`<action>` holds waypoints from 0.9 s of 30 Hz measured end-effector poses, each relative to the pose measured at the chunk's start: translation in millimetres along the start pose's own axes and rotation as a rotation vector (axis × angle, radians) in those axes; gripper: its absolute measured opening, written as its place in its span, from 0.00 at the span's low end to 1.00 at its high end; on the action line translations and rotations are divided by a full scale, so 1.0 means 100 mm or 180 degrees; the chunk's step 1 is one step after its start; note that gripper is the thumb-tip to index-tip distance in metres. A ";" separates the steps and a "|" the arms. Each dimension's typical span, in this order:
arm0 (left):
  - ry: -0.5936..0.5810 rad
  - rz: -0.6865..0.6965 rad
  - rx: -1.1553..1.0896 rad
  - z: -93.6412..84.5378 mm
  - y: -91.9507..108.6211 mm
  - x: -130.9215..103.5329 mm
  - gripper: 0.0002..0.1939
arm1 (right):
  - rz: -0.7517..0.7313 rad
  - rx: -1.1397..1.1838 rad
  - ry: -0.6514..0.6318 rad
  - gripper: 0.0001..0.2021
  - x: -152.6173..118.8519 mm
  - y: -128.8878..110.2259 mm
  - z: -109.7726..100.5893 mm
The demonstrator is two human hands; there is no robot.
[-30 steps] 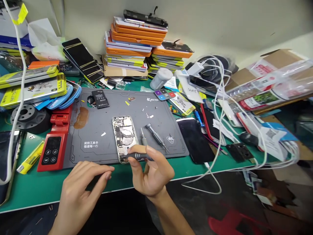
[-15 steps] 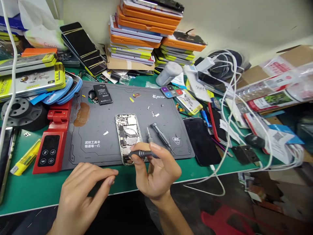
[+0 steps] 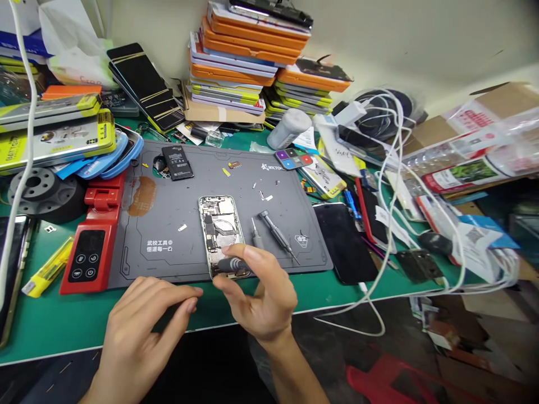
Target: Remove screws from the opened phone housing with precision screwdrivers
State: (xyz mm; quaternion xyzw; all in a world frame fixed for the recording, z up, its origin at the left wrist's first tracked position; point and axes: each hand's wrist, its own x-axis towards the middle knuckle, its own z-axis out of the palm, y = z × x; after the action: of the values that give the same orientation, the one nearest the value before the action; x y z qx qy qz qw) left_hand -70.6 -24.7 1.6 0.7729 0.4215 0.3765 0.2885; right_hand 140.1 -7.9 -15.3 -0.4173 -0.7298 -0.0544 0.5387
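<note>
An opened phone (image 3: 225, 224) lies upright on the grey mat (image 3: 168, 213), its inner parts showing. My right hand (image 3: 261, 286) holds a dark screwdriver (image 3: 231, 265) over the phone's lower end; the tool's tip cannot be made out. Left of it, my left hand (image 3: 147, 320) is at the mat's front edge, thumb and forefinger brought close together; whether anything small is between them cannot be seen. Two more screwdrivers, one short (image 3: 256, 234) and one longer (image 3: 278, 235), lie right of the phone. A black battery (image 3: 177, 163) rests near the mat's back left.
A red device (image 3: 86, 258) and a yellow pack (image 3: 48, 268) are at the left. A black phone (image 3: 347, 244) lies right of the mat, near white cables (image 3: 393, 196). Orange and yellow boxes (image 3: 236, 73) are stacked behind, beside a white jar (image 3: 288, 128).
My right hand has shifted slightly left, and the screwdriver in it has tilted and moved a little left. My left hand is almost unmoved. The view has shifted slightly.
</note>
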 end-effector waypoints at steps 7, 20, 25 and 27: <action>0.0005 0.0128 0.0205 0.01 0.04 0.02 0.05 | 0.0000 -0.0331 0.0364 0.24 0.08 -0.05 -0.07; 0.0203 0.0435 0.2937 -0.13 0.00 0.66 0.12 | 0.0106 0.0125 0.0199 0.31 0.07 -0.06 -0.08; 0.0117 0.0228 0.2948 -0.01 0.01 0.66 0.13 | 0.0612 0.0311 0.0735 0.33 -0.04 -0.03 -0.21; 0.0128 0.0203 0.2961 0.02 0.01 0.67 0.13 | 0.0842 0.0328 0.1199 0.32 -0.07 0.01 -0.27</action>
State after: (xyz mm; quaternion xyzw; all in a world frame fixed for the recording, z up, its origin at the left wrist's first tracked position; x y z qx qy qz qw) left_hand -44.4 32.8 23.5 0.8253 0.5271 0.1710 -0.1087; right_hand 161.6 -25.4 -10.3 -0.4638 -0.5571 -0.0230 0.6885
